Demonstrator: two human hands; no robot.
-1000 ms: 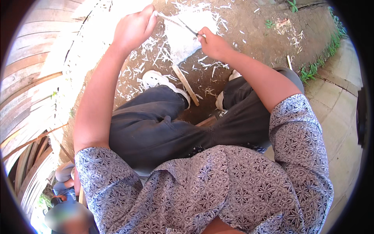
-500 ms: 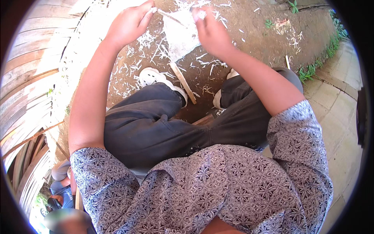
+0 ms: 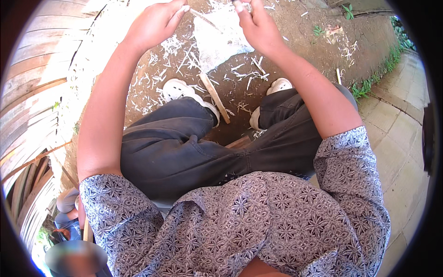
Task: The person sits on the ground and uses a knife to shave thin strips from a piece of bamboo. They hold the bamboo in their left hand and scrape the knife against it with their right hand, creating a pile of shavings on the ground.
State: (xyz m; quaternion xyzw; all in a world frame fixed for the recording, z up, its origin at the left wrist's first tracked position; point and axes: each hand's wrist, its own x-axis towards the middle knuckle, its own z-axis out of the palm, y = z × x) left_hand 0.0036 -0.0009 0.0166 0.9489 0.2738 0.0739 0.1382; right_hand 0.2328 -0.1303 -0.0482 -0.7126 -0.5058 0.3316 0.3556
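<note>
since a sec ago r hand (image 3: 261,30) moved up to top edge; l hand (image 3: 154,23) opp. white sheet (image 3: 221,45) below, btwn them. thin strip (image 3: 206,20) over it, end pinched in l hand's grip; r hand's grip round dark item (image 3: 234,2), mostly cut off.

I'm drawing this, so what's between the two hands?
In the head view, a thin strip sticks out from the left hand; below it, a whitish sheet lies on the ground.

A short-sleeved shirt (image 3: 240,217) in pale grey with dark star-shaped flowers fills the lower centre; charcoal trousers (image 3: 166,143) show mid-frame, white perforated clogs (image 3: 177,88) at upper centre.
</note>
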